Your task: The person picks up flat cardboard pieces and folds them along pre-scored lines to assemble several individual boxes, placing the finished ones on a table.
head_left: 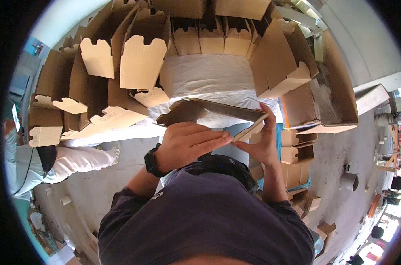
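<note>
A partly folded brown cardboard box is held in front of my body at the table's near edge. My right hand grips its right end, the thumb below and the fingers over the far corner. My left hand lies flat along the near side, fingers stretched out toward the right end and touching the cardboard. A dark watch is on my left wrist. The box's left end has loose, bent flaps, and my left hand hides part of its near wall.
Open-topped cardboard boxes with notched ends crowd the left and back of the table, which has a white cover. A larger box stands at right, with more boxes below it. A person in white trousers is at left.
</note>
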### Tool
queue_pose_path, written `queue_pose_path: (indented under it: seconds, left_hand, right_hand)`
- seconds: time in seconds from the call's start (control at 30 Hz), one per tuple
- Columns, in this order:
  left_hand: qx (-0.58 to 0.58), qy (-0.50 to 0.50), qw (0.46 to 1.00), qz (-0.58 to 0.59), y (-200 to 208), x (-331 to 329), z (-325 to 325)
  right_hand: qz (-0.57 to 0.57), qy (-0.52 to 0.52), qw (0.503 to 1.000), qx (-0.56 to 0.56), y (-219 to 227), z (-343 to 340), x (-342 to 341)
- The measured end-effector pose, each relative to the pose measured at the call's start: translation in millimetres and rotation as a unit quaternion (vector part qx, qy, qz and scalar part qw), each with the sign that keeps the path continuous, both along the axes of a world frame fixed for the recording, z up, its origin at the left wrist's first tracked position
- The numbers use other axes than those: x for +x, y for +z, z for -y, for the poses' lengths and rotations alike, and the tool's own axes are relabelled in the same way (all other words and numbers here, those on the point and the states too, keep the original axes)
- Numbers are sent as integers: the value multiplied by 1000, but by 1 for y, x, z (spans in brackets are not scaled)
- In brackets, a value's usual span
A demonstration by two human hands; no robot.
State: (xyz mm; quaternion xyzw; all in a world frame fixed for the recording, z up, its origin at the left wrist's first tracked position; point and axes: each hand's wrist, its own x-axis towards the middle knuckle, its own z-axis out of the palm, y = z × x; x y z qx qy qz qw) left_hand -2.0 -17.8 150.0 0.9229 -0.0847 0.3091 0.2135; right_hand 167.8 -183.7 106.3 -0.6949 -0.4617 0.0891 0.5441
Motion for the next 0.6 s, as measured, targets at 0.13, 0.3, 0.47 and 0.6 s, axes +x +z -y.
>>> queue_pose_path:
  seconds: [0.13,0.3,0.47,0.6]
  left_hand:
    - [29,65,995,63,-1,7,-11]
    - [-148,283,946,50,-25,1,-19]
    - [-473,117,871,-59,-71,6,-35]
    - [-561,81,810,-149,-65,11,-34]
  right_hand:
    - [-64,-131,988,44,-25,-2,0]
    - [-241,-193,949,63,-25,19,18]
    - [-409,-158,893,103,-25,23,26]
    - [-439,-153,880,94,-34,21,26]
